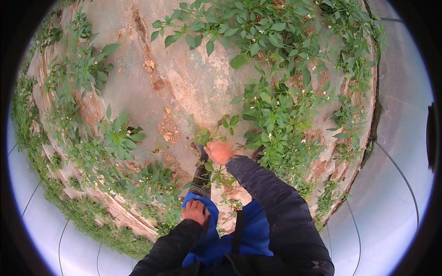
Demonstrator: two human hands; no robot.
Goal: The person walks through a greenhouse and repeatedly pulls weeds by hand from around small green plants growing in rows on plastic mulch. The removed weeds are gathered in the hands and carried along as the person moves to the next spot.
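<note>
My right hand (pixel 219 152) is closed around the stems of a leafy green plant (pixel 203 135), just over the toe of a dark boot. Leaves stick out above the fist, and more pale green leaves (pixel 221 177) hang below it beside the leg. My left hand (pixel 195 211) lies on the knee of the blue trousers (pixel 210 207), its fingers together over the cloth; no object shows in it. Close to the right hand, on its right, stand pepper plants (pixel 272 124) with small white flowers.
Plastic film (pixel 193 76) covers the ground, with lines of loose soil clods (pixel 168 127) on it. Another row of plants (pixel 119 138) runs along the left. The greenhouse's plastic wall (pixel 397 120) with thin hoops curves round the right side.
</note>
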